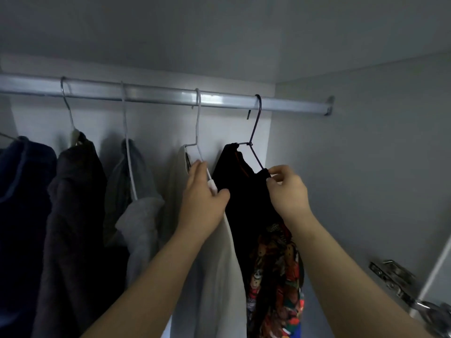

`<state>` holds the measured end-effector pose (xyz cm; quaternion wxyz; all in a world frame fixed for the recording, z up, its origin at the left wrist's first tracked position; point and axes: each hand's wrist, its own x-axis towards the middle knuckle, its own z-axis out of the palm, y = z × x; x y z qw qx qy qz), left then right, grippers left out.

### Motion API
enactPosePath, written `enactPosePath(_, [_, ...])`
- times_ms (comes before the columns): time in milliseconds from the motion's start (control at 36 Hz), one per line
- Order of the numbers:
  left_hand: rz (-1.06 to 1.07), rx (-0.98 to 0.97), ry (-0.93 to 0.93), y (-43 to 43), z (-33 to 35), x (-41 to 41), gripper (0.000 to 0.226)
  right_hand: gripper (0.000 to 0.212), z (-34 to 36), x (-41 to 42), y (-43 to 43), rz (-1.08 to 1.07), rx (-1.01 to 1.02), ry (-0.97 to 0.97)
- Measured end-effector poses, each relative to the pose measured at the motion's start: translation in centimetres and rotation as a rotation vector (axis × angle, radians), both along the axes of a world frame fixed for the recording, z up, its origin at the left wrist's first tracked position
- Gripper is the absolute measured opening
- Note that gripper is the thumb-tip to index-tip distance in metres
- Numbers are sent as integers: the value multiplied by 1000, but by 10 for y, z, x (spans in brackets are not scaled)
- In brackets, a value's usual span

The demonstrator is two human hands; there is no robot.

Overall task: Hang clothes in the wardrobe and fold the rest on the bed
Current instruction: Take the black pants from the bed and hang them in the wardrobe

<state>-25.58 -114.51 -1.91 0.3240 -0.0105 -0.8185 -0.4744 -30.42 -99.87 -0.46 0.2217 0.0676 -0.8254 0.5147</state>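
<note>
Hanging step, nearly done: shirt (249, 203) was on its hanger (256, 132), hooked on the rail (170, 96) at far right. R hand (285, 191) pinched the shirt's shoulder at the wire; L hand (202, 203), fingers straight, pressed the white top (219, 264) aside. Next, prob.: seat shoulder squarely, then release.

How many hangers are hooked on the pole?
4 on the rail: first hanger at left, second hanger next, third hanger by the left hand, dark hanger rightmost, holding the black garment the right hand pinches. A wire at the left edge may be a fifth.
</note>
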Motion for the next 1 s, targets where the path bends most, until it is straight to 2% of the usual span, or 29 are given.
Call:
enactPosePath(111, [0, -20, 10, 9, -2, 12, 65, 20, -13, 20, 6, -61, -50, 64])
enactPosePath(278, [70, -240, 76, 26, -2, 30, 51, 13, -29, 53, 18, -146, -170, 79])
enactPosePath(500, [-60, -413, 307, 79, -15, 74, 39, 8, -59, 115, 58, -309, -254, 42])
enactPosePath(611, [-228, -350, 398, 114, -23, 102, 39, 14, -78, 162, 91, -409, -320, -26])
enactPosePath(722, [-494, -184, 235, 150, -44, 129, 40, 21, -93, 216, 123, -536, -456, -74])
enactPosePath(833, [-701, -76, 98, 185, -72, 162, 23, 17, -105, 272, 149, -610, -541, -117])
enactPosePath(1000, [-1048, 4, -336, 237, -99, 223, 23, 15, -131, 361, 192, -723, -650, -173])
